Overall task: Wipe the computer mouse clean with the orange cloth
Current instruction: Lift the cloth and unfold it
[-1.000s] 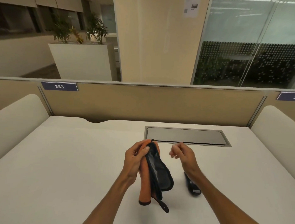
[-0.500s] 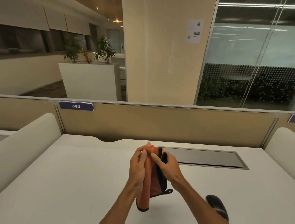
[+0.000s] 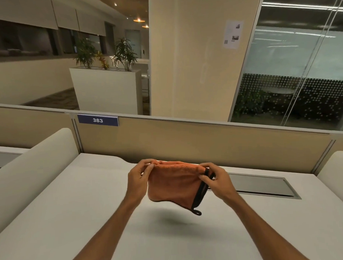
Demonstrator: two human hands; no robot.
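Observation:
An orange cloth (image 3: 174,183) with a black edge and a small black loop hangs spread in the air above the white desk (image 3: 72,212). My left hand (image 3: 138,179) pinches its upper left corner. My right hand (image 3: 215,179) pinches its upper right corner at the black edge. The cloth casts a shadow on the desk below it. The computer mouse is out of view.
A grey cable hatch (image 3: 263,186) is set into the desk behind my right hand. A beige partition (image 3: 187,141) with a "383" tag (image 3: 98,120) closes the desk's far side. Rounded white dividers (image 3: 31,171) flank the desk left and right.
The bunched cloth has been pulled out flat between both hands. The view has tilted up, and the black mouse at lower right has dropped out of the frame.

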